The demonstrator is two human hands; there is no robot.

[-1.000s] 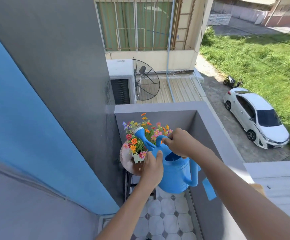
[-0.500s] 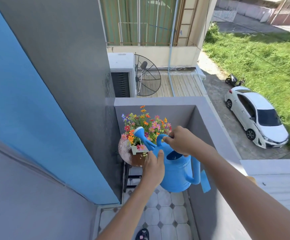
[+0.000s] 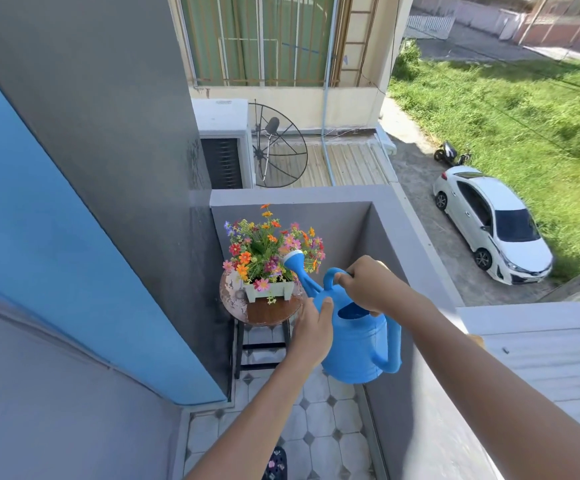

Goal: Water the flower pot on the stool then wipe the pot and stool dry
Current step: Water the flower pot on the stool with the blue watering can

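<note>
A small white flower pot (image 3: 270,292) full of colourful flowers (image 3: 264,247) stands on a round worn wooden stool (image 3: 264,311) in the balcony corner. I hold a blue watering can (image 3: 359,344) just right of the stool. Its white-tipped spout (image 3: 295,261) points up and left among the flowers. My right hand (image 3: 371,284) grips the can's top handle. My left hand (image 3: 313,325) lies flat against the can's left side, by the stool's right edge. No water stream is visible.
A grey parapet wall (image 3: 316,199) closes the balcony behind and to the right of the stool. A grey and blue wall (image 3: 74,202) stands on the left. The floor has white tiles (image 3: 319,420). A patterned slipper (image 3: 276,465) shows at the bottom edge.
The can has tipped back and shifted right, so the spout now sits higher and at the flowers' right side. The pot's front is uncovered. Both hands keep their hold.
</note>
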